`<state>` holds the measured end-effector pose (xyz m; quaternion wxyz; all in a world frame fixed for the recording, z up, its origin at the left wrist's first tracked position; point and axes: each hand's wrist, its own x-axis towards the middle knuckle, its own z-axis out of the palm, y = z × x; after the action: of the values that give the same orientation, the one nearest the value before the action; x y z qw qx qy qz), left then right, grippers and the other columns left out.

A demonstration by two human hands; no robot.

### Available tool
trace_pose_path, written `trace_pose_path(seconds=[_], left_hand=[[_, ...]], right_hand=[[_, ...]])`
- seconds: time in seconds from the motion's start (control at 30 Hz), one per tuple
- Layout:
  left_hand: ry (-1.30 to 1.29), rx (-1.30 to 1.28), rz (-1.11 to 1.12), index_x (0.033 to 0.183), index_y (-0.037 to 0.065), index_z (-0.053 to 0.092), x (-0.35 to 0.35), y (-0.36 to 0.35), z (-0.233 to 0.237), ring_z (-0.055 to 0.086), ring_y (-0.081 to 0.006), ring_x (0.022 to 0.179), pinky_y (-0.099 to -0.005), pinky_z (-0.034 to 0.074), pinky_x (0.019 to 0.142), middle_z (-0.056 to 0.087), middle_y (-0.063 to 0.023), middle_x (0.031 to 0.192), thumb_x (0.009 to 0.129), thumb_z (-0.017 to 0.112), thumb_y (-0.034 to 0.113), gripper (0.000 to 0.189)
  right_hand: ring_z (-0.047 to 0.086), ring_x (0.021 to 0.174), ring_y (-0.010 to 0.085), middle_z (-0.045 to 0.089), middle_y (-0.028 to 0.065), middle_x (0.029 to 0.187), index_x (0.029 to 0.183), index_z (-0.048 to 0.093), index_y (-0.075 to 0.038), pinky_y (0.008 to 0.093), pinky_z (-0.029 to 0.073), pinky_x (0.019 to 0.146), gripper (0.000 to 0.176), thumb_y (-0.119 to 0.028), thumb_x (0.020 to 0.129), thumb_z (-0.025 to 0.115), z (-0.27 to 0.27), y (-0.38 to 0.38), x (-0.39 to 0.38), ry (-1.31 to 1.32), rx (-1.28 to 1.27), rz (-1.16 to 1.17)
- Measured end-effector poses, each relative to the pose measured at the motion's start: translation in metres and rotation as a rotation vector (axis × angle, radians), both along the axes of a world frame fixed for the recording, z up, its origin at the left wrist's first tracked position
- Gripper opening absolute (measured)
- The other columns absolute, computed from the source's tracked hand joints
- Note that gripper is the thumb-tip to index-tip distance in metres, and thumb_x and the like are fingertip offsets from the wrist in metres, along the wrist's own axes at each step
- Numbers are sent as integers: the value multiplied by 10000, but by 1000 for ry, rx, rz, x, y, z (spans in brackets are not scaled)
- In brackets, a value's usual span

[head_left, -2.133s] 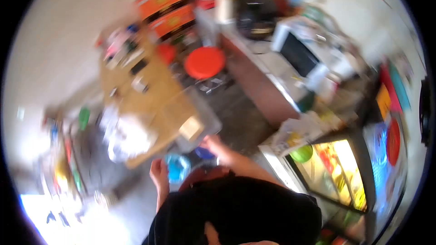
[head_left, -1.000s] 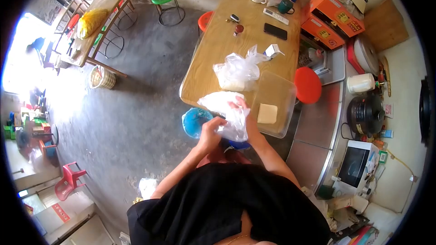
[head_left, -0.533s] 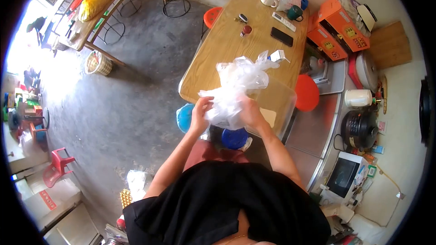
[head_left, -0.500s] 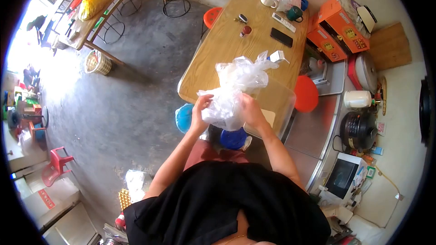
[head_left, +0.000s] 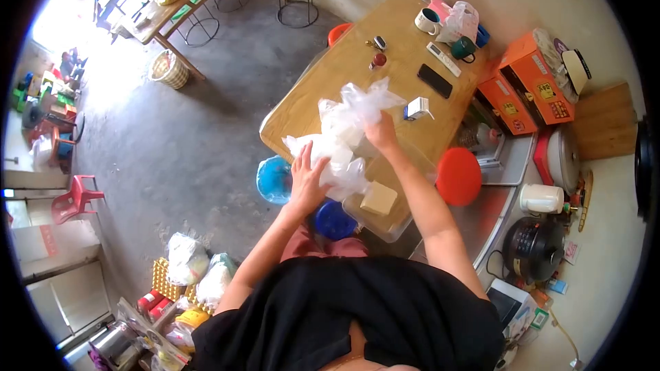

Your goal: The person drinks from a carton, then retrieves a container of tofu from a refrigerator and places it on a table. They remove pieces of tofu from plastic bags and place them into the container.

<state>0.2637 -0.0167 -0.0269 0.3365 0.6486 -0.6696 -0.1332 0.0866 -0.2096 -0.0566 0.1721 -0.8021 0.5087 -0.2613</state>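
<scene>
Thin white plastic bags (head_left: 337, 124) lie bunched near the front edge of the wooden table, with pale block-like contents showing through. My right hand (head_left: 382, 133) is closed on the far part of the plastic, fingertips partly hidden. At the near side, my left hand (head_left: 308, 182) rests against the crumpled plastic with its fingers spread. Under my right forearm sits a clear plastic tub (head_left: 392, 230) holding a pale rectangular block (head_left: 379, 198). Just beyond my right hand stands a small white carton (head_left: 416, 108).
The wooden table (head_left: 309, 106) also bears a black phone (head_left: 435, 80), a power strip (head_left: 443, 60), a white mug (head_left: 427, 21) and a green mug (head_left: 463, 49). A red stool (head_left: 459, 176) stands to the right. Blue stools (head_left: 335, 220) are beneath the near edge.
My right hand has moved forward onto the far part of the plastic. My left hand has opened its fingers against the bag. The tub and its pale block now show more fully.
</scene>
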Motion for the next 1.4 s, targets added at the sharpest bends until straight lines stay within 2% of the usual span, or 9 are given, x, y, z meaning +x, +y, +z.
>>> trace_pose_path(seconds=[0.1, 0.2, 0.5, 0.67, 0.93, 1.07, 1.2, 1.33, 1.4], left_hand=[[612, 374, 296, 1163, 16, 575, 14, -27, -8, 584, -385, 1041, -437, 464, 866, 599, -272, 1077, 712, 510, -112, 473], [372, -56, 244, 1193, -44, 529, 30, -65, 21, 601, -433, 945, -424, 477, 798, 622, -289, 947, 762, 453, -80, 438], [264, -149, 193, 1193, -52, 518, 42, -129, 5, 571, -470, 991, -456, 463, 841, 610, -295, 1030, 820, 488, -5, 377], [441, -77, 86, 1099, -67, 492, 61, -157, 8, 556, -487, 994, -441, 463, 825, 600, -317, 1017, 840, 553, 33, 285], [955, 9, -96, 1350, 60, 412, 75, -130, 43, 451, -271, 1244, -394, 368, 1026, 494, -172, 1312, 855, 618, 169, 547], [397, -676, 104, 1138, 28, 531, 38, -75, 86, 507, -333, 1139, -440, 393, 963, 540, -192, 1202, 799, 650, 120, 370], [39, -612, 22, 1021, 46, 571, 10, -48, 84, 526, -368, 1053, -459, 399, 929, 561, -176, 1148, 710, 688, 61, 333], [273, -311, -97, 965, -7, 591, -12, -75, 61, 556, -356, 999, -414, 454, 850, 580, -174, 1128, 760, 654, -13, 214], [453, -171, -105, 986, -18, 593, -27, -101, 42, 569, -354, 981, -407, 464, 843, 583, -182, 1113, 777, 657, 7, 220]], right_hand=[[618, 807, 413, 659, 200, 826, 865, 648, -8, 453, 489, 680, 151, -100, 756, 597, 21, -13, -25, -265, 17, 210], [619, 816, 415, 662, 196, 828, 868, 644, -1, 446, 496, 704, 179, -88, 713, 621, 33, -17, -23, -346, -103, 151], [585, 935, 376, 644, 200, 976, 955, 645, -12, 451, 449, 819, 260, -138, 728, 628, 16, -41, -59, 4, -27, 144], [605, 932, 423, 647, 242, 922, 931, 626, 15, 466, 472, 778, 232, -159, 785, 576, 8, -43, -64, -338, -106, 69], [611, 940, 418, 657, 220, 953, 1053, 600, -16, 440, 486, 783, 306, -129, 770, 630, 57, -32, -56, -163, 94, -112], [630, 930, 391, 661, 214, 965, 1063, 611, -29, 426, 494, 789, 305, -110, 770, 635, 48, -34, -62, -186, 80, -105], [625, 916, 415, 659, 251, 927, 979, 663, -5, 445, 497, 788, 295, -234, 797, 629, 43, -37, -72, -191, 132, -37], [624, 933, 400, 651, 255, 957, 994, 657, -5, 424, 497, 794, 278, -207, 805, 626, 10, -46, -83, -334, 179, -67], [619, 931, 385, 646, 238, 964, 977, 654, 1, 407, 495, 797, 226, -163, 831, 596, -29, -67, -102, -255, 115, 240]])
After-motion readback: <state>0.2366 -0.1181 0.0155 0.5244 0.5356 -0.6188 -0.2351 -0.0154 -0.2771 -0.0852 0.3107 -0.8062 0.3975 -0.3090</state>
